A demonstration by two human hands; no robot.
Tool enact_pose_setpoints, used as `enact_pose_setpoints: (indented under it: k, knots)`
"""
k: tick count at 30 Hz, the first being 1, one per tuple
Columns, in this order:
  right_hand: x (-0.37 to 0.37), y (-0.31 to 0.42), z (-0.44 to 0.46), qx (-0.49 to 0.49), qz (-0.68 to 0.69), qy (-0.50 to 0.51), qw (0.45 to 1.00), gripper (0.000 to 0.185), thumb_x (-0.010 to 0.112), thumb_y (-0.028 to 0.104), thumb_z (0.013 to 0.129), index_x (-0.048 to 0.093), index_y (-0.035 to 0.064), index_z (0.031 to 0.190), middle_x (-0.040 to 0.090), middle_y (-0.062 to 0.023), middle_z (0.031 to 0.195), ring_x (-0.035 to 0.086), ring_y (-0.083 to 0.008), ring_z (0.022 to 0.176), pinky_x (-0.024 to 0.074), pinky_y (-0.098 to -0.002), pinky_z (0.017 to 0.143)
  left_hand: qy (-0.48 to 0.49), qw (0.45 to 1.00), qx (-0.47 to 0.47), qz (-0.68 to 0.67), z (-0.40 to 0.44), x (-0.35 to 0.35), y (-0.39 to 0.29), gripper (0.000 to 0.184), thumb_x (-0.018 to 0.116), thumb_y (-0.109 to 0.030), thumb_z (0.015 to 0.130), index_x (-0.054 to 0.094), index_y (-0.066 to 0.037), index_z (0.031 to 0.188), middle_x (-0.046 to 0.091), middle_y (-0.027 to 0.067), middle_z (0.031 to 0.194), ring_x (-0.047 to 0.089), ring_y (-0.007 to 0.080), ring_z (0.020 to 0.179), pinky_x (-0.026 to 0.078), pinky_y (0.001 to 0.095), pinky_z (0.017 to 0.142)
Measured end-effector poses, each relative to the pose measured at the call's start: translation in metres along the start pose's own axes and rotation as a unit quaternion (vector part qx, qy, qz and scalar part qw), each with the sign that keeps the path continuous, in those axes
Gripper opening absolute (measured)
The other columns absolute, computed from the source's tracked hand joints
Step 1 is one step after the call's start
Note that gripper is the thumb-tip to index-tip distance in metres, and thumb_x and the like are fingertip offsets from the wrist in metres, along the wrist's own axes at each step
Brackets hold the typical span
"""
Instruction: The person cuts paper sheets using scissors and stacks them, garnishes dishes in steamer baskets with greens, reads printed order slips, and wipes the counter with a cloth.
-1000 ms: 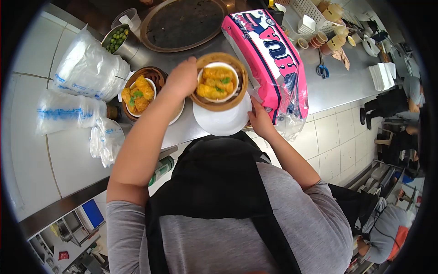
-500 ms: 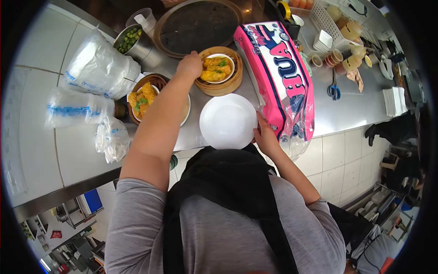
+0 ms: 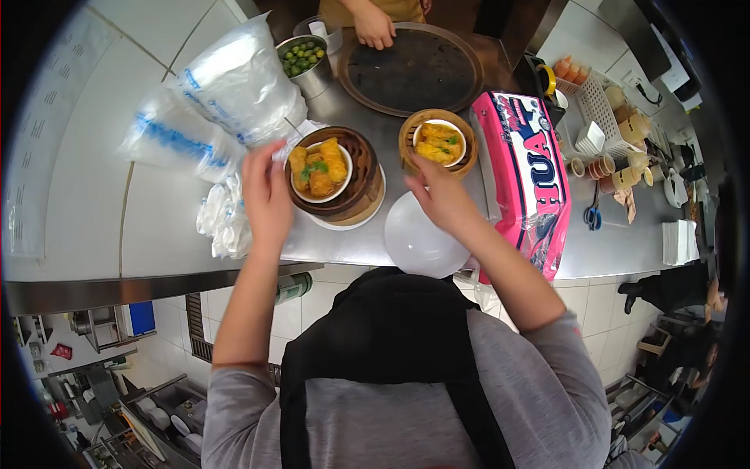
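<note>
My left hand (image 3: 267, 191) is beside the left rim of a dark bamboo steamer (image 3: 364, 173), fingers stretched and slightly blurred. In that steamer sits a white bowl with golden rolls (image 3: 319, 168) and a green herb garnish; a white plate (image 3: 380, 205) lies under it. Over a second white plate (image 3: 414, 238), my right hand (image 3: 441, 194) reaches to the lower edge of a lighter bamboo steamer (image 3: 406, 141), thumb apart from the fingers. Whether its fingertips touch the rim is unclear. This steamer holds another bowl of yellow rolls (image 3: 439, 143).
Plastic bags (image 3: 242, 82) lean at the left beside a metal pot of green citrus (image 3: 303, 61). A round dark tray (image 3: 410, 70) lies behind, with another person's hand (image 3: 375, 27) at its rim. To the right are a pink package (image 3: 523, 180) and blue scissors (image 3: 593, 215).
My left hand has moved from the lighter steamer to the darker one. My right hand has left the plate's edge for the lighter steamer. The view has shifted, and another person's hand appears at the tray.
</note>
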State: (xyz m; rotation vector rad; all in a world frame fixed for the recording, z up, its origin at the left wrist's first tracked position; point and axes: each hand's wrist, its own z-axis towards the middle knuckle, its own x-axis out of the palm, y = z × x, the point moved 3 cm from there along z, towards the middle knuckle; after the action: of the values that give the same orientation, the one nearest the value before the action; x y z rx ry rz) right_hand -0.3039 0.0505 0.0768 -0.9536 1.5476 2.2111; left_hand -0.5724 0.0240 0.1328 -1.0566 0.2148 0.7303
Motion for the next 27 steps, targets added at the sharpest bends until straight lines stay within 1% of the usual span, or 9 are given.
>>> enact_pose_setpoints:
  k: [3,5,13,15,23,24,25,26,27]
  knots:
    - [0.026,0.013,0.067,0.029,-0.06,0.068,0.995,0.048,0.054,0.026,0.091,0.045,-0.0082,0.122,0.064,-0.0225,0.081,0.064,-0.0362,0.077,0.0517,-0.0415,0.07,-0.037,0.996,-0.082,0.022,-0.067,-0.024,0.03,0.024,0.048,-0.001,0.091,0.059,-0.006,0.112,0.054,0.0065,0.105,0.051,0.0138,0.088,0.043,0.0255,0.076]
    - [0.04,0.022,0.087,0.207,0.017,0.288,0.935,0.047,0.05,0.03,0.091,0.047,-0.0089,0.118,0.063,-0.0188,0.071,0.064,-0.0275,0.062,0.0518,-0.0374,0.058,-0.021,0.989,-0.148,0.017,-0.107,-0.034,0.049,0.021,0.049,-0.002,0.092,0.058,-0.004,0.111,0.053,0.0064,0.105,0.051,0.0129,0.083,0.044,0.0255,0.075]
    - [0.029,0.028,0.076,0.212,0.063,0.191,0.956,0.039,0.047,0.024,0.089,0.05,-0.0058,0.113,0.06,-0.0102,0.071,0.057,-0.0156,0.053,0.0474,-0.0285,0.048,0.02,0.959,-0.25,-0.129,-0.179,-0.034,0.088,0.018,0.046,-0.001,0.093,0.06,-0.001,0.104,0.055,0.0072,0.098,0.056,0.0135,0.084,0.045,0.0241,0.076]
    - [0.005,0.035,0.068,0.21,0.083,0.145,0.964,0.034,0.048,0.023,0.089,0.052,0.0005,0.115,0.057,-0.0035,0.077,0.051,-0.009,0.052,0.0441,-0.0225,0.047,0.041,0.967,-0.214,-0.132,-0.164,-0.032,0.085,0.018,0.046,-0.001,0.093,0.06,-0.001,0.104,0.055,0.0074,0.095,0.056,0.0136,0.083,0.045,0.0244,0.076]
    - [-0.074,0.022,-0.045,0.294,0.036,0.084,0.952,0.034,0.049,0.021,0.089,0.053,-0.0017,0.113,0.06,-0.0077,0.069,0.056,-0.0148,0.049,0.0463,-0.0283,0.049,0.056,0.991,-0.009,-0.119,-0.017,0.009,0.042,0.02,0.045,0.001,0.092,0.062,0.0,0.103,0.06,0.0083,0.09,0.058,0.0149,0.08,0.046,0.026,0.072]
    - [-0.073,0.014,-0.061,0.298,0.017,0.089,0.95,0.037,0.049,0.021,0.089,0.051,-0.0016,0.118,0.062,-0.011,0.072,0.06,-0.0196,0.055,0.0495,-0.0326,0.056,0.082,0.988,0.004,-0.133,0.008,0.033,0.039,0.019,0.047,0.0,0.091,0.063,0.0,0.101,0.061,0.0126,0.092,0.061,0.0209,0.082,0.048,0.03,0.074]
    - [-0.058,-0.028,-0.098,0.182,-0.055,0.021,0.981,0.038,0.05,0.02,0.089,0.05,-0.0013,0.121,0.064,-0.0155,0.079,0.063,-0.0245,0.065,0.0506,-0.0364,0.066,0.11,0.982,0.021,-0.153,0.036,0.065,0.032,0.017,0.049,-0.001,0.09,0.063,0.0,0.1,0.062,0.0169,0.094,0.064,0.027,0.085,0.05,0.034,0.075]
    - [-0.051,-0.029,-0.112,0.322,-0.006,0.045,0.946,0.037,0.05,0.017,0.089,0.05,-0.0009,0.122,0.065,-0.0197,0.088,0.064,-0.0283,0.076,0.0498,-0.0374,0.074,0.137,0.985,0.065,-0.087,0.053,0.088,0.032,0.018,0.05,-0.004,0.09,0.064,0.0,0.1,0.063,0.016,0.094,0.063,0.029,0.087,0.05,0.0347,0.077]
    - [-0.04,-0.038,-0.125,0.316,0.045,0.022,0.948,0.037,0.05,0.015,0.089,0.05,-0.002,0.121,0.064,-0.0222,0.094,0.065,-0.0286,0.082,0.0494,-0.0359,0.075,0.163,0.98,0.11,-0.021,0.064,0.115,0.034,0.019,0.051,-0.006,0.089,0.064,0.0,0.101,0.064,0.0152,0.095,0.063,0.031,0.089,0.05,0.0353,0.078]
